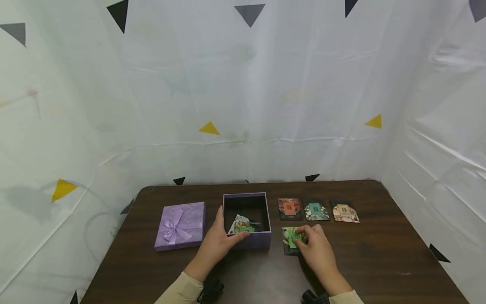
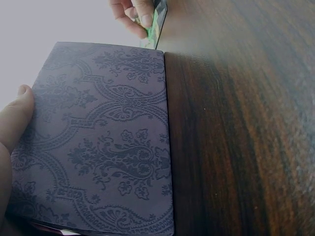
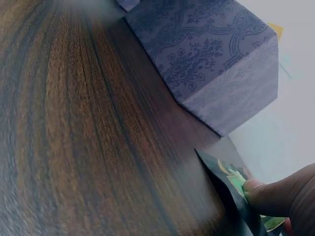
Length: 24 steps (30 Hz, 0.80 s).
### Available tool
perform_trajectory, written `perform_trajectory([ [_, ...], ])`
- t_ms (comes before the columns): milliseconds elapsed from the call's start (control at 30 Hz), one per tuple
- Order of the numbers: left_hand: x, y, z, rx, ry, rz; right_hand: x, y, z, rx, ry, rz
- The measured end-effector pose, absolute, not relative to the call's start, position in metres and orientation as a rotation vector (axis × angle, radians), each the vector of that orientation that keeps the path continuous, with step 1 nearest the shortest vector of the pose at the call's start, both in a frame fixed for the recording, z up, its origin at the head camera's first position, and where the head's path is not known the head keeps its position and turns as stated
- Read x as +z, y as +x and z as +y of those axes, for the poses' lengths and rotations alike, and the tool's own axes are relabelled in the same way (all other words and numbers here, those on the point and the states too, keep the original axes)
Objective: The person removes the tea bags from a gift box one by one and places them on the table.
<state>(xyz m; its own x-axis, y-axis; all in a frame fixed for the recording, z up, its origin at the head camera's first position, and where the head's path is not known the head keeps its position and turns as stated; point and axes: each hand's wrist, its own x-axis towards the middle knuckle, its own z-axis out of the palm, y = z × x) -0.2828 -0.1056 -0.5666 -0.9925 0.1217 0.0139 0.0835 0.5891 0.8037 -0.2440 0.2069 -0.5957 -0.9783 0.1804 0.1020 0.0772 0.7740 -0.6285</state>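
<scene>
An open purple box [image 1: 247, 240] with a dark inside stands mid-table and holds a folded card [image 1: 240, 226]. My left hand [image 1: 218, 240] grips its near-left corner, thumb [image 2: 17, 115] on the patterned wall [image 2: 103, 147], fingers over the front rim. Right of the box lies a green card [image 1: 291, 238] on the table. My right hand [image 1: 317, 249] pinches its right edge with the fingertips [image 3: 268, 191], lifting that side a little. The green card [image 2: 153, 27] also shows at the top of the left wrist view, and its dark edge [image 3: 221, 182] in the right wrist view.
The purple lid [image 1: 180, 225] with a ribbon bow lies left of the box. Three more cards lie in a row behind the green one: orange [image 1: 290, 208], teal [image 1: 316, 210], beige [image 1: 344, 212]. The dark wooden table [image 1: 379, 261] is walled by white sheeting on three sides.
</scene>
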Motion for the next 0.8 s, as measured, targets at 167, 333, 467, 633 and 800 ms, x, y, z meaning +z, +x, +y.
perform_trajectory([
  [167,-0.5687,-0.2829,-0.1055,1.391,0.184,2.77,-0.5961,-0.242,0.2051,0.965,-0.201,-2.813],
  [333,-0.5675,-0.2832,-0.1044,1.384,0.178,2.769,-0.595,-0.2433,0.2058,0.925,-0.157,-2.805],
  [467,-0.5675,-0.2843,-0.1035,1.39,0.182,2.768,-0.5972,-0.2463,0.2076,0.916,-0.159,-2.796],
  [633,-0.5703,-0.2848,-0.1046,1.372,0.178,2.785,-0.602,-0.2491,0.2076,0.931,-0.172,-2.79],
  [800,-0.572,-0.284,-0.1049,1.366,0.183,2.79,-0.6042,-0.248,0.2075,0.942,-0.174,-2.78],
])
